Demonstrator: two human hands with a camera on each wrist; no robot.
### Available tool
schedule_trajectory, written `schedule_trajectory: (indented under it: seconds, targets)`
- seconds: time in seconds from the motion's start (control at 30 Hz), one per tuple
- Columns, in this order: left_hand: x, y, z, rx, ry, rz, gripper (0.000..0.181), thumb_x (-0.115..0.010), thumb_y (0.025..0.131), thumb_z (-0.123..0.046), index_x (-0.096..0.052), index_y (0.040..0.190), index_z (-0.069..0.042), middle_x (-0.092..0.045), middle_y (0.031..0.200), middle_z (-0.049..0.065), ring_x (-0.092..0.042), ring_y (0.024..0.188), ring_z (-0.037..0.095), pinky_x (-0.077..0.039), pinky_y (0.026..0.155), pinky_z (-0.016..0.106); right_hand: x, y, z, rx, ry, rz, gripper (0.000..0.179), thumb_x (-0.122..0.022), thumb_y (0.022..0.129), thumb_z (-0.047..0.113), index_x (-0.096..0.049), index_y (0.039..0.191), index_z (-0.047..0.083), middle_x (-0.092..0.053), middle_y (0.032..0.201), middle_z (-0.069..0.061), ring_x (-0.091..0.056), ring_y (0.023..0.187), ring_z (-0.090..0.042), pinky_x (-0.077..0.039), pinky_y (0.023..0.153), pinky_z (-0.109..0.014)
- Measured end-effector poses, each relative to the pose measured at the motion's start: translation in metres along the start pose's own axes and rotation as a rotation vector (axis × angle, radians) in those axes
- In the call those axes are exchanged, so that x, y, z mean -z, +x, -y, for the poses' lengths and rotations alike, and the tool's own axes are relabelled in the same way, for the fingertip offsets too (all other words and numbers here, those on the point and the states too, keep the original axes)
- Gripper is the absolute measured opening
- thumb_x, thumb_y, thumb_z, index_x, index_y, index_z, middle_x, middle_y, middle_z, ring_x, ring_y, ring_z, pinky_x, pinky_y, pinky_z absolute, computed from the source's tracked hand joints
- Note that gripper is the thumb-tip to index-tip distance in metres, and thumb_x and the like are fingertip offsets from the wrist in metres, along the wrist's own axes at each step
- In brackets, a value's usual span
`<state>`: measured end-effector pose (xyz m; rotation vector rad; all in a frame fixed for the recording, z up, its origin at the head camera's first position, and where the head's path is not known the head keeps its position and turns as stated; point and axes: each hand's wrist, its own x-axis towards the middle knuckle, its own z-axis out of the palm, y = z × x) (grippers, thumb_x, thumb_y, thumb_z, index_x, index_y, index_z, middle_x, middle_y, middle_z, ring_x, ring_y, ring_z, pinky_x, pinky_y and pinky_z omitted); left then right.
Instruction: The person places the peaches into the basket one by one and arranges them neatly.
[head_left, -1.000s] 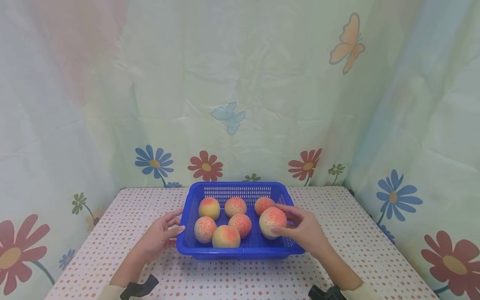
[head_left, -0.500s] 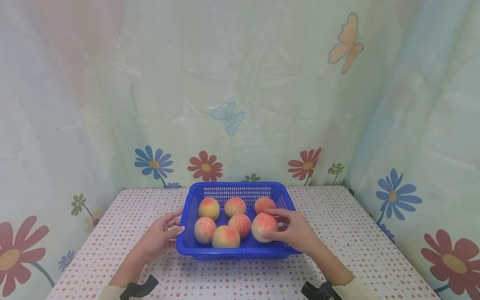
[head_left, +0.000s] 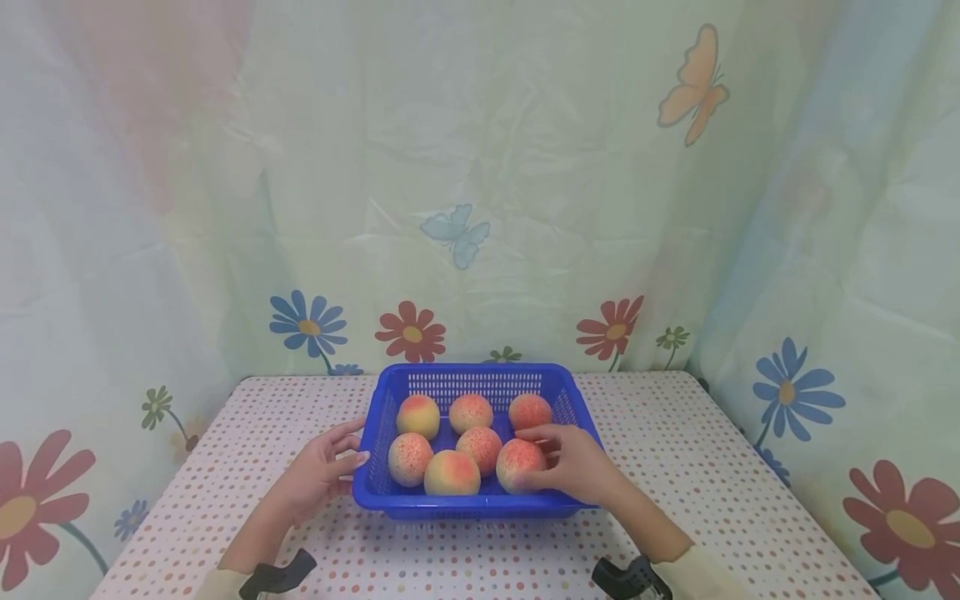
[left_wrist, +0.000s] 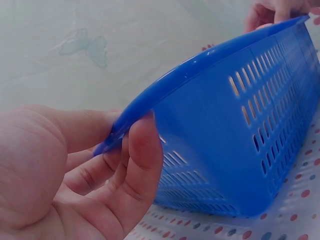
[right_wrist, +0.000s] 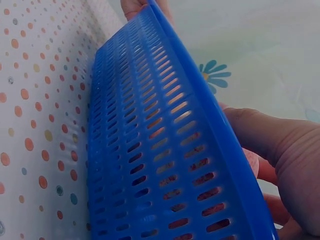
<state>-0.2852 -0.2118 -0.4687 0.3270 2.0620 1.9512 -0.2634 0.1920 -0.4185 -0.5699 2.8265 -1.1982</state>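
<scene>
A blue plastic basket (head_left: pixel 480 502) with slotted walls stands on the table, holding several red-and-yellow peaches. My left hand (head_left: pixel 318 471) pinches its left rim; in the left wrist view the thumb lies over the rim (left_wrist: pixel 200 59) and the fingers curl beneath it. Inside the basket at the front right, my right hand (head_left: pixel 573 467) grips a peach (head_left: pixel 519 465) between thumb and fingers. A speckled peach (head_left: pixel 480 450) lies just left of that one, and a redder peach (head_left: pixel 529 411) sits behind it. In the right wrist view the basket wall (right_wrist: pixel 145 120) hides most of the held peach.
A dotted cloth (head_left: pixel 300 400) covers the table. More peaches, such as a yellow one (head_left: pixel 418 417) and a pale one (head_left: pixel 452 473), fill the basket's left half. Behind the table hangs a curtain (head_left: pixel 525 208) printed with flowers and butterflies.
My right hand has carried its peach left and down, from above the basket's right side to beside the other peaches. The left hand and the basket have stayed in place.
</scene>
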Motion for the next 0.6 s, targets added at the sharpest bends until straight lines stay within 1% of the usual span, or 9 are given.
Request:
schedule_trajectory:
  seconds: [0.1, 0.2, 0.3, 0.4, 0.5, 0.6]
  targets:
    - [0.0000, 0.0002, 0.0001, 0.001, 0.009, -0.002, 0.072, -0.064, 0.102, -0.018, -0.025, 0.161, -0.009, -0.056, 0.131, 0.028, -0.071, 0.104, 0.028, -0.064, 0.084, 0.040, -0.0003, 0.0000, 0.0005, 0.022, -0.041, 0.017, 0.060, -0.090, 0.077, 0.035, -0.071, 0.127, 0.009, -0.074, 0.122, -0.006, -0.070, 0.108, -0.024, -0.062, 0.091, -0.045]
    - [0.0007, 0.0008, 0.0004, 0.005, 0.007, -0.001, 0.071, -0.064, 0.102, -0.017, -0.026, 0.161, -0.009, -0.056, 0.132, 0.027, -0.071, 0.105, 0.029, -0.064, 0.084, 0.040, -0.0004, -0.0008, 0.0009, 0.042, -0.058, 0.035, 0.053, -0.089, 0.079, 0.034, -0.072, 0.122, 0.008, -0.075, 0.118, -0.005, -0.070, 0.108, -0.023, -0.061, 0.092, -0.045]
    - [0.0013, 0.0011, 0.0009, 0.008, 0.003, 0.000, 0.071, -0.063, 0.102, -0.015, -0.026, 0.161, -0.009, -0.057, 0.131, 0.026, -0.071, 0.105, 0.031, -0.064, 0.084, 0.041, -0.0004, -0.0014, 0.0012, 0.049, -0.042, 0.048, 0.042, -0.088, 0.081, 0.028, -0.074, 0.115, 0.007, -0.075, 0.111, -0.005, -0.071, 0.106, -0.026, -0.062, 0.091, -0.045]
    - [0.0011, 0.0011, 0.0011, 0.006, 0.002, 0.001, 0.071, -0.064, 0.102, -0.015, -0.026, 0.161, -0.008, -0.057, 0.130, 0.027, -0.071, 0.105, 0.031, -0.064, 0.084, 0.041, -0.0005, -0.0010, 0.0007, 0.039, -0.033, 0.066, 0.035, -0.086, 0.084, 0.022, -0.075, 0.113, 0.007, -0.075, 0.108, -0.006, -0.072, 0.103, -0.026, -0.062, 0.090, -0.044]
    - [0.0013, 0.0016, 0.0013, 0.010, 0.001, 0.000, 0.071, -0.064, 0.102, -0.017, -0.026, 0.161, -0.010, -0.056, 0.130, 0.027, -0.071, 0.104, 0.031, -0.064, 0.084, 0.042, 0.0003, -0.0002, -0.0009, 0.033, -0.039, 0.065, 0.031, -0.084, 0.086, 0.022, -0.076, 0.113, 0.010, -0.076, 0.108, -0.005, -0.072, 0.104, -0.025, -0.062, 0.090, -0.043]
    - [0.0039, 0.0021, 0.0017, 0.005, 0.048, 0.002, 0.072, -0.065, 0.102, -0.023, -0.026, 0.161, -0.010, -0.057, 0.128, 0.025, -0.071, 0.103, 0.030, -0.064, 0.084, 0.042, 0.0050, 0.0004, -0.0041, 0.025, 0.003, 0.041, 0.029, -0.081, 0.088, 0.023, -0.076, 0.114, 0.009, -0.076, 0.111, -0.009, -0.072, 0.106, -0.028, -0.062, 0.090, -0.042]
